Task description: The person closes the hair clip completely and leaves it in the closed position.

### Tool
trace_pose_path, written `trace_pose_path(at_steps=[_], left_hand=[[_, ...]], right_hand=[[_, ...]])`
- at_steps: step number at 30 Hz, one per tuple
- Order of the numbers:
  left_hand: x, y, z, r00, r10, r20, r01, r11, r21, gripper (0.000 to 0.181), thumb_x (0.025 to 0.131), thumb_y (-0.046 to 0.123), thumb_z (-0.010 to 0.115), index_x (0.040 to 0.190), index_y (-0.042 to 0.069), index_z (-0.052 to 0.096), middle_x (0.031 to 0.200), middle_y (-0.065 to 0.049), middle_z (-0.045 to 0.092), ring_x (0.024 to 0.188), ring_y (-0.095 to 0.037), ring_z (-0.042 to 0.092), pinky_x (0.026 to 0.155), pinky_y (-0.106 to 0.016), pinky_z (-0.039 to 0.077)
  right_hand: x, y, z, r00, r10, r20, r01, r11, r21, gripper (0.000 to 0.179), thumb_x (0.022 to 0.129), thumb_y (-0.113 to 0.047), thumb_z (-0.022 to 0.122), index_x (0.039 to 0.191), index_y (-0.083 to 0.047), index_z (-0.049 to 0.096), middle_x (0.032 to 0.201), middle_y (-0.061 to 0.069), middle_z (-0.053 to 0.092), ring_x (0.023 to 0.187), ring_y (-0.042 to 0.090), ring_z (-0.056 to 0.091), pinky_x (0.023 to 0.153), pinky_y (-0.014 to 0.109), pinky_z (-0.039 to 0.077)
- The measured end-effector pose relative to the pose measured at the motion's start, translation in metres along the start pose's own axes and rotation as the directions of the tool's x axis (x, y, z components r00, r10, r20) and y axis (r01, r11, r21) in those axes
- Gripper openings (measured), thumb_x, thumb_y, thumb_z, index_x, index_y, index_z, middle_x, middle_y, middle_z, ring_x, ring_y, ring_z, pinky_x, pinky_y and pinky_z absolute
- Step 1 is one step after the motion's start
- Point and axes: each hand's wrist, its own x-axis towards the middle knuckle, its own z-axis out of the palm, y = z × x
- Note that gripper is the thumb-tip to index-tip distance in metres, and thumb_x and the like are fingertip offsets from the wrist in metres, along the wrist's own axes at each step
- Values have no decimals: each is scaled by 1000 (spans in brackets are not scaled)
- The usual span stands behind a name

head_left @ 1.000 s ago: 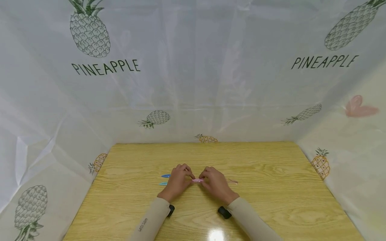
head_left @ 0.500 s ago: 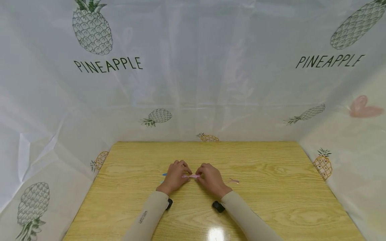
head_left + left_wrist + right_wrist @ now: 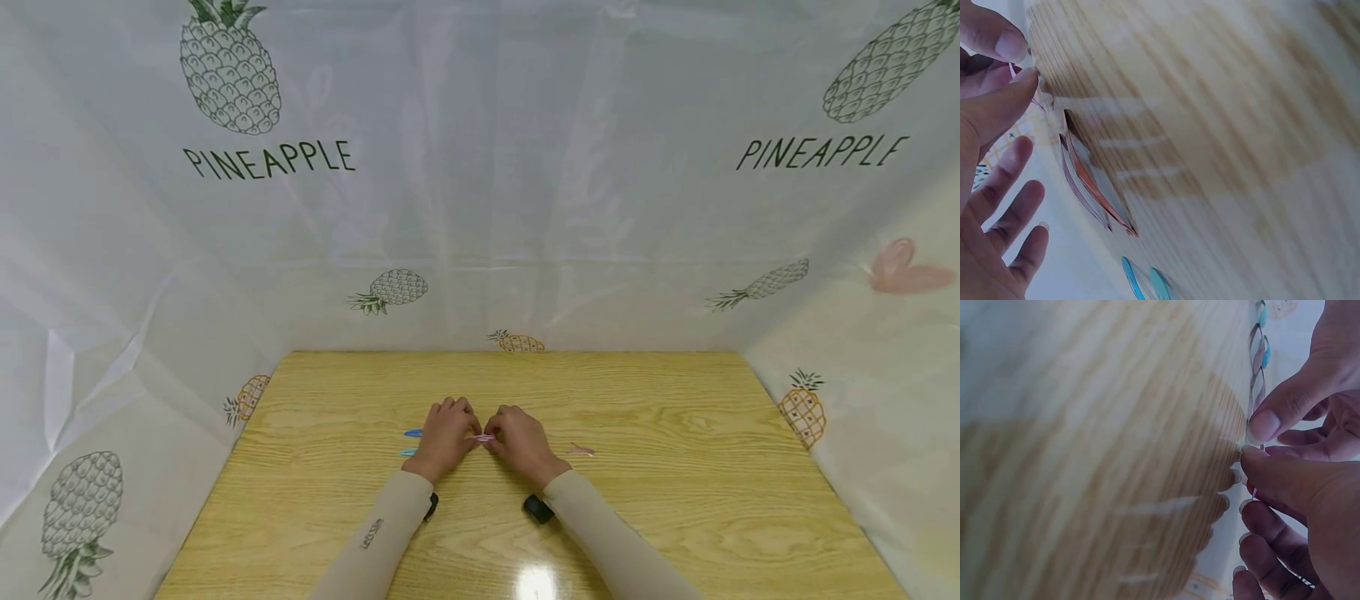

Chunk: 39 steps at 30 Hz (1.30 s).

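In the head view a small pink hair clip [image 3: 483,437] shows between my two hands over the middle of the table. My left hand [image 3: 450,433] pinches its left end with thumb and forefinger. At its other end my right hand [image 3: 521,442] pinches it the same way. Only a thin pink edge of it shows between the fingertips in the wrist views. Beside my left hand a blue clip [image 3: 412,433] and a teal clip [image 3: 408,452] lie on the table. Orange-brown [image 3: 1094,181] and mauve [image 3: 1079,187] clips also lie near it in the left wrist view.
A rose-brown clip [image 3: 582,449] lies on the wooden table [image 3: 675,500] to the right of my right hand. White sheets [image 3: 480,208] printed with pineapples stand behind the table and along both sides.
Both hands have shifted slightly away from the person. Half a second ago the fingers were further apart with more of the pink clip showing; my left hand has since moved right, nearer the other.
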Motion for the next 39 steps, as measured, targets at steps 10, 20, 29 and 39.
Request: trace_pose_path(at_steps=[10, 20, 29, 39], left_hand=[[-2, 6, -3, 1000, -10, -9, 10, 1000, -4, 9, 87, 21, 89, 89, 17, 82, 99, 1, 64, 92, -20, 53, 84, -40, 44], [-2, 8, -2, 1000, -22, -4, 22, 1000, -14, 9, 88, 21, 89, 93, 16, 82, 100, 1, 65, 95, -22, 54, 86, -42, 45], [-7, 13, 3, 999, 8, -44, -8, 1000, -3, 10, 90, 25, 87, 96, 19, 82, 104, 2, 65, 96, -20, 56, 87, -41, 46], [-14, 32, 4, 994, 49, -100, -51, 999, -11, 14, 90, 27, 87, 100, 19, 81, 107, 2, 65, 99, -20, 57, 89, -41, 48]], right_hand=[[-1, 2, 2, 1000, 18, -25, -18, 1000, 5, 8, 88, -10, 87, 93, -10, 81, 86, -2, 64, 82, 17, 63, 72, 36, 58], [-4, 3, 2, 1000, 12, -23, -12, 1000, -1, 10, 89, -11, 87, 97, -8, 82, 88, 0, 66, 84, 19, 64, 74, 38, 59], [-16, 6, -7, 997, 48, -56, -47, 999, 21, 12, 89, -14, 87, 99, -10, 82, 93, 0, 70, 88, 18, 67, 75, 37, 60], [-39, 8, -30, 985, 81, -152, -80, 997, 14, 17, 85, -11, 90, 101, -11, 81, 93, -2, 70, 86, 17, 66, 72, 33, 58]])
